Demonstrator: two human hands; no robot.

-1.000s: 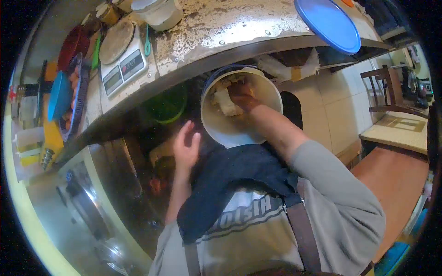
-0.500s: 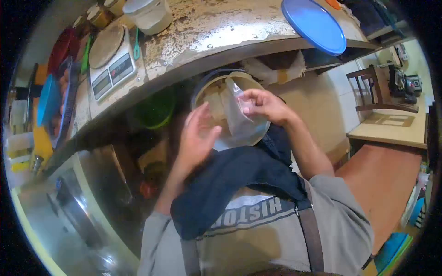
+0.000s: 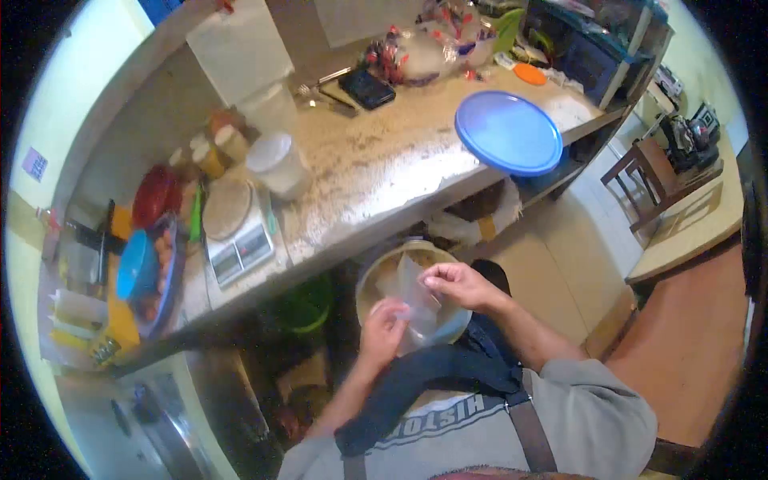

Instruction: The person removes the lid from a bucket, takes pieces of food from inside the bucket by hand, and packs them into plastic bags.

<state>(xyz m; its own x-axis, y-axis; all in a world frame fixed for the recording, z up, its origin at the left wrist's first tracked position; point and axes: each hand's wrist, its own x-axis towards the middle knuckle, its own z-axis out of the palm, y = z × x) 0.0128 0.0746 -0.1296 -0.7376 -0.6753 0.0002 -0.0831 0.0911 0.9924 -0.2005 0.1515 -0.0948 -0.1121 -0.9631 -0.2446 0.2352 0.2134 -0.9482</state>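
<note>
Worn and speckled, the tabletop (image 3: 376,184) runs across the room before you, carrying a kitchen scale (image 3: 242,250), a lidded tub (image 3: 278,168) and, overhanging its front edge, a round blue lid (image 3: 508,132). Just below that edge stands your pale bucket (image 3: 364,292), with whitish contents (image 3: 387,282) showing inside, too blurred to identify. You have a clear plastic bag (image 3: 419,316) stretched between your hands, directly over the bucket. Your right hand (image 3: 470,290) pinches its right side, the thumb pressed against the fingertips with hardly any gap. Your left hand (image 3: 381,334) sits lower, against the bag's left edge; its grip looks closed to a narrow pinch on the film, the fingers bent. Neither grip appears to have hold of anything else. The step in hand seems to be spreading or parting the thin film; whether its mouth is separated, you cannot tell from this angle. Judging by that, the next move calls for light, steady fingertips and an even pull, so the film neither slips nor tears.
</note>
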